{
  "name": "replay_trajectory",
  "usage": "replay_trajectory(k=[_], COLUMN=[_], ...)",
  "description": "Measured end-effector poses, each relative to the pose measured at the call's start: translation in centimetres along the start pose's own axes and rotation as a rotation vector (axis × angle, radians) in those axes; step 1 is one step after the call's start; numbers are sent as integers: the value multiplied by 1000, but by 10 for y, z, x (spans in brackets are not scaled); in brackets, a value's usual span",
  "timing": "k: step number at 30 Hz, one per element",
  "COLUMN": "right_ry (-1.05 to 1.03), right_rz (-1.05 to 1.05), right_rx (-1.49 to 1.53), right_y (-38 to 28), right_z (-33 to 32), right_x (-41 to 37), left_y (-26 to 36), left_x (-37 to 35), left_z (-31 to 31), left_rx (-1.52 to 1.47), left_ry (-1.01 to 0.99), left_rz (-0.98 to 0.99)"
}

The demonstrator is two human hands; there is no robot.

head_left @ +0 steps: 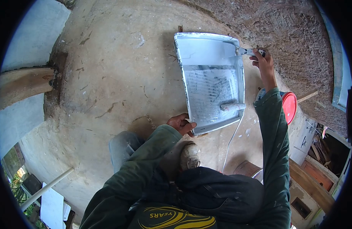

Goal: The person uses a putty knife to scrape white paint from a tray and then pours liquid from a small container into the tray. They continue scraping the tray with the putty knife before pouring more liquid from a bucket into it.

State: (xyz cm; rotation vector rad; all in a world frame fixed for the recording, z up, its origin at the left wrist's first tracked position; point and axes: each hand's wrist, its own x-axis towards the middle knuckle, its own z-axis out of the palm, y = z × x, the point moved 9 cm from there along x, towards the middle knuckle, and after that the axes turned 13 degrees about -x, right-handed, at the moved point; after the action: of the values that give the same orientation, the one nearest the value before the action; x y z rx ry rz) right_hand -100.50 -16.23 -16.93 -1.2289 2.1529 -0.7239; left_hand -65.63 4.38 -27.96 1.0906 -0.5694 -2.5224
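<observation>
A paint tray [212, 79] lies in front of me, with white paint [206, 51] pooled at its far end and streaks over the ribbed slope. My left hand [180, 123] grips the tray's near left corner, thumb on the rim. In my right hand [264, 68] is a paintbrush [248, 51], held by its dark handle. Its bristle end reaches over the tray's far right rim; the bristles are hard to make out. On the ribbed part rests a small paint roller [232, 107], its thin wire frame hanging over the near right edge.
Right of the tray, beside my right forearm, is a bucket with a red lid [289, 108]. A rough wall [294, 49] rises at the far right. My shoe [190, 155] is just below the tray. Wooden beams [313, 183] stand at the lower right, and a pale pole [48, 189] lower left.
</observation>
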Motion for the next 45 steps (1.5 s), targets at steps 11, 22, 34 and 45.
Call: replay_trajectory(k=[11,22,34,45], right_ry=[49,-199,-313,-403], right_rz=[-49,75,86,81], right_rx=[-153,198,332,445], right_y=[-13,2,-11,-30], right_z=[-4,58,109,138], right_x=[7,-7,-21,-30], left_y=[-2,1,-2,-6], left_x=[0,0,1,4], left_z=[-1,1,2,0], left_rx=[-33,-48,-36,-31], left_ry=[-3,-11,-54,-49], left_rz=[25,20,26,3])
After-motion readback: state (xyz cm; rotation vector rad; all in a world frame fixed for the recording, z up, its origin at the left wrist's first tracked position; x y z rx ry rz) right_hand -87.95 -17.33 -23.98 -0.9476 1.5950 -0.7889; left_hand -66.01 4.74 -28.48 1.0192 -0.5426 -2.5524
